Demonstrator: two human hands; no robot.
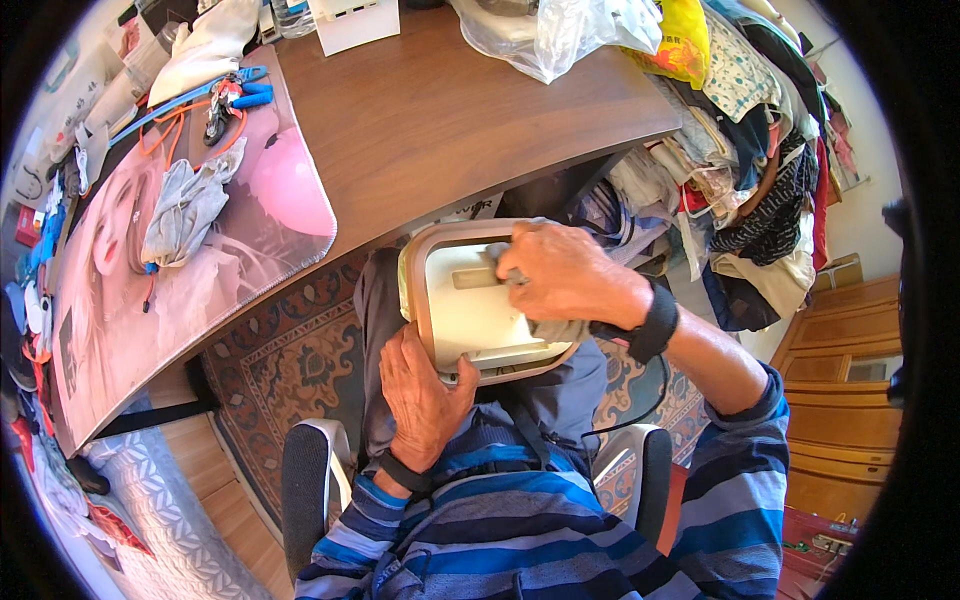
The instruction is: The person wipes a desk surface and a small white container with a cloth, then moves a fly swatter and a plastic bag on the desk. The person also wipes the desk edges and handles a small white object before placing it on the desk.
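Observation:
A cream-coloured bin [445,310] with a rounded brown rim [470,232] rests across my lap, tilted so that its pale top faces me. My left hand [420,390] grips the near left corner, thumb on the rim and fingers along the outer side. Over the right part of the pale surface, my right hand [565,275] is closed on a grey cloth [555,330], pressing it down. Part of the cloth shows between the fingers and below the palm; the rest is hidden. A shallow rectangular recess [480,278] lies left of my right hand.
A brown desk [400,130] stands ahead, its edge close beyond the bin. On its left are a pink printed mat [270,230], a grey cloth bundle [185,215] and orange cord. A clear plastic bag [550,40] sits far back. Clothes [740,190] pile at right; chair armrests [310,480] flank me.

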